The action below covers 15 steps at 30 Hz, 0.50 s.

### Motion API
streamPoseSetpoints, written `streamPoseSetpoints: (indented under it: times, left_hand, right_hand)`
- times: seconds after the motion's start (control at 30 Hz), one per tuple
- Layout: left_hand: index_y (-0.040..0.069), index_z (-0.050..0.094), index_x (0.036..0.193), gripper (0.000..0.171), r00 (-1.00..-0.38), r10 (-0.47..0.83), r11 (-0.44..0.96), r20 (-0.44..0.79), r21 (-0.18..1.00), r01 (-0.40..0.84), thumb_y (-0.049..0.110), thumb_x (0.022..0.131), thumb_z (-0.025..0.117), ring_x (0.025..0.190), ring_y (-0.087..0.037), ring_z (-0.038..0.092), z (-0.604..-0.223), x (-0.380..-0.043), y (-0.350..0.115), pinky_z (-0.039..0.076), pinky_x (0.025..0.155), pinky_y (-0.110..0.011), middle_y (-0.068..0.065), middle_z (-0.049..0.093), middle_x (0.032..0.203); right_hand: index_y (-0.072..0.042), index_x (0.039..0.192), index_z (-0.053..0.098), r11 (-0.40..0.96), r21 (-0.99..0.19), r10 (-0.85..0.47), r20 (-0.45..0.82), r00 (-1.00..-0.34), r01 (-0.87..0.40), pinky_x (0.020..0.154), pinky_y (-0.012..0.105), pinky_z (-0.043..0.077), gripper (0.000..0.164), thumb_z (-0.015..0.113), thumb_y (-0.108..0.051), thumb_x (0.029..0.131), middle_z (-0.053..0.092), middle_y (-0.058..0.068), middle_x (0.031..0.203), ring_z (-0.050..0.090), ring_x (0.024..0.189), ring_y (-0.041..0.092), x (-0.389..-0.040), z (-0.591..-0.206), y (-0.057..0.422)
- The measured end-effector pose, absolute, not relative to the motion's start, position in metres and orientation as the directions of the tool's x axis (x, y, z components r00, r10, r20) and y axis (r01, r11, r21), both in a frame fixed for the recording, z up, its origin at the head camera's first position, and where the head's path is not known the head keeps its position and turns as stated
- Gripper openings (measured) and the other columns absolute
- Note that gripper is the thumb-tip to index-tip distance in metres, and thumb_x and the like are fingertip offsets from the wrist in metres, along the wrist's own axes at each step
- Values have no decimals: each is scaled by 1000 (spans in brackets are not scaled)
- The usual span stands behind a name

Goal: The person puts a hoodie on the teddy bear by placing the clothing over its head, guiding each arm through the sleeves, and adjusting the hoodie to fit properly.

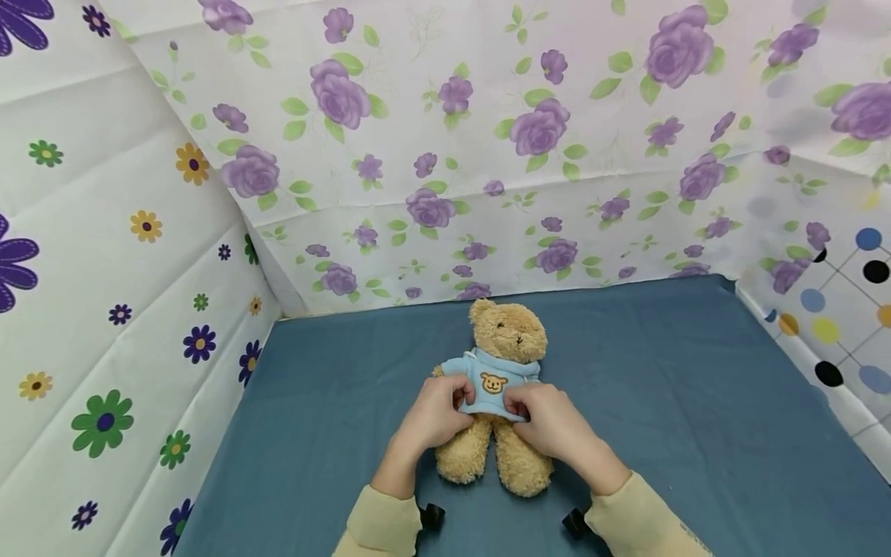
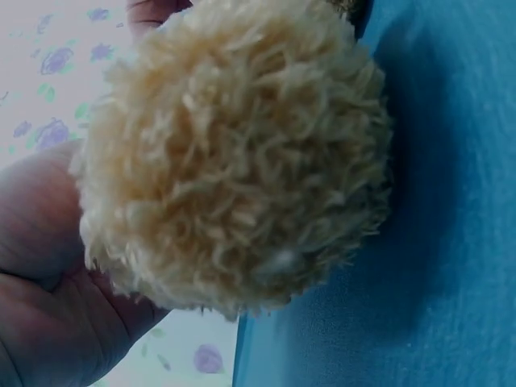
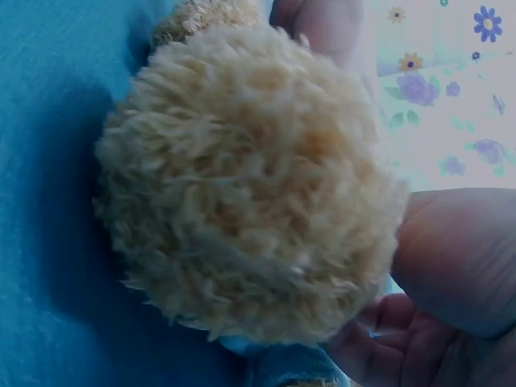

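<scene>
A tan plush teddy bear (image 1: 511, 333) lies on its back on the blue cloth, head toward the far edge. It wears a light blue hoodie (image 1: 480, 363) with a small bear face on the chest. On the left of the hem, my left hand (image 1: 438, 410) pinches the hoodie between thumb and curled fingers. The right hand (image 1: 550, 418) grips the hem on the other side in the same way. Both legs point toward me between the wrists. One fuzzy foot (image 2: 234, 161) fills the left wrist view, and the other foot (image 3: 250, 185) the right, largely hiding the fingers there.
Blue cloth (image 1: 334, 387) covers the table. A white sheet with purple roses (image 1: 431, 209) hangs behind it. A flower-printed sheet (image 1: 104, 348) borders the left side, and a dotted sheet (image 1: 849, 333) the right. Black camera mounts (image 1: 433, 517) show at the wrists.
</scene>
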State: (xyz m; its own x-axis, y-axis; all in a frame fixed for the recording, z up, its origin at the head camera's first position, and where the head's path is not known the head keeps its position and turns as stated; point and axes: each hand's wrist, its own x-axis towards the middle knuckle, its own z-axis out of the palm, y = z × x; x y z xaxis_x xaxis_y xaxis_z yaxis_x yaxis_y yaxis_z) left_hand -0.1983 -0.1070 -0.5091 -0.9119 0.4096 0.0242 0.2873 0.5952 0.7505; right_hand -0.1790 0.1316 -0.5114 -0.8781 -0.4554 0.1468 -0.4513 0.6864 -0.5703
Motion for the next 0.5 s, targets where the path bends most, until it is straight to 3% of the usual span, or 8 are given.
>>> streamPoseSetpoints:
  times: [0.33,0.5]
  left_hand:
    - [15,60,78,31,-919,393,622,33,727,292,-13,81,73,58,-13,36,-509,-198,-108,31,58,-29,3,42,65]
    - [16,63,89,29,-894,448,598,7,740,306,-13,86,69,59,-12,39,-505,-199,-114,34,60,-30,2,48,71]
  right_hand:
    - [-22,79,53,657,-610,-483,109,-869,-442,61,28,28,39,77,10,81,40,-7,70,34,63,8,-182,-510,135]
    - [-25,86,61,643,-614,-493,126,-861,-458,60,27,36,35,77,7,86,51,-6,79,44,66,7,-182,-507,140]
